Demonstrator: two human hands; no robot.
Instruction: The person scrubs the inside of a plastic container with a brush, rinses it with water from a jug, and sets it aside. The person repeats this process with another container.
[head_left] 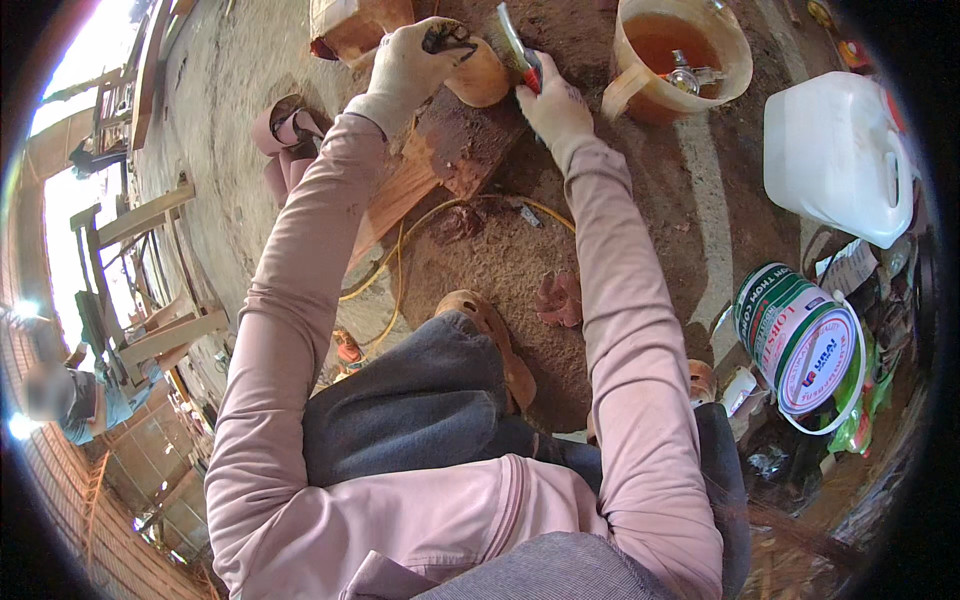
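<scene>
Far left, a person (75, 400) in blue sits or stands beside rough wooden frames (155, 235), too small there to read well. Coming right, pink curled sheets (284, 150) lie on the ground, and a tan block (358, 22) sits at the top edge.

Now your left hand (402, 78), in a pale glove: the fingers curve inward around a dark, stringy-looking bit (449, 40), though you can't be told from here whether they grip it. Just right of that hand is a rounded tan piece (479, 78), lying between your two hands, above a board (462, 150) strewn with reddish dust. A yellow cord (399, 255) runs below the board (it loops along towards your right sleeve).

And here's your right hand (556, 112), gloved too, fingers closed about the red-and-black handle of a tool (530, 72), its pale blade slanting up and left near the tan piece.

On to a bucket (627, 88) of reddish-brown liquid, something shiny inside it. Farther right, a white jug (825, 150); below, a white-and-green pail (790, 335) lies tipped, its handle hanging down.
</scene>
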